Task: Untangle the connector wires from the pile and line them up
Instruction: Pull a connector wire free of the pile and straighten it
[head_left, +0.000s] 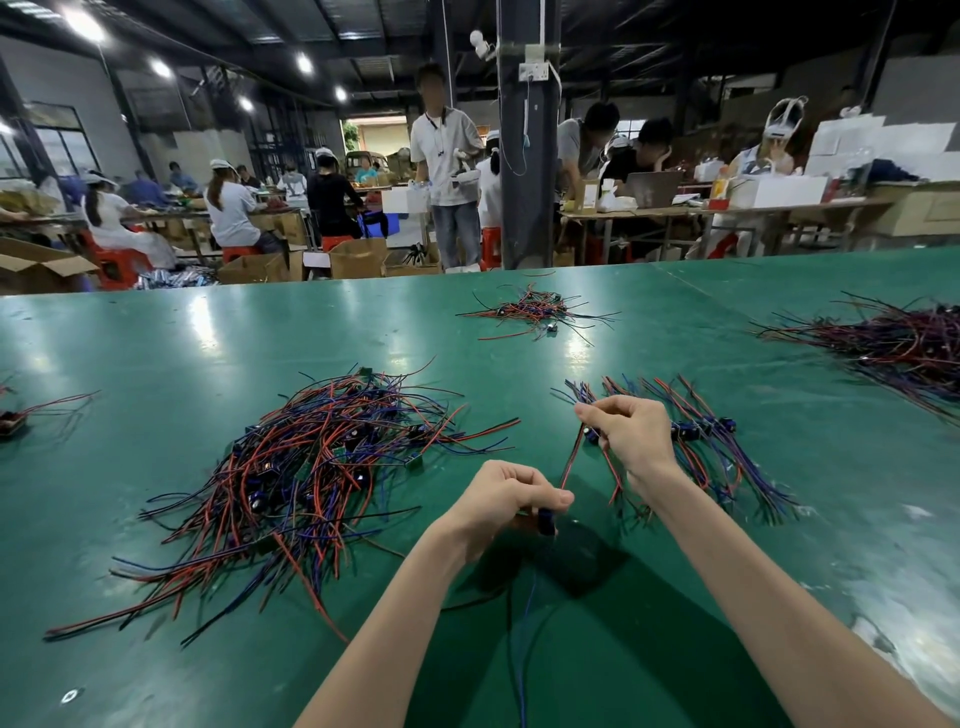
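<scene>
A big tangled pile of red, blue and black connector wires (306, 467) lies left of centre on the green table (519, 649). A row of lined-up connector wires (706, 436) with blue connectors lies to the right, partly hidden by my right hand. My right hand (628, 436) pinches a connector wire (571, 457) whose red and black leads run down toward my left hand. My left hand (504, 499) grips another connector wire (545, 522) by its dark blue connector; thin blue and black leads hang from it toward me.
A small wire pile (535, 312) lies at the table's far middle and a larger one (893, 343) at the far right. A few wires with a small board (15, 421) lie at the left edge. Beyond the table, people sit and stand at other benches.
</scene>
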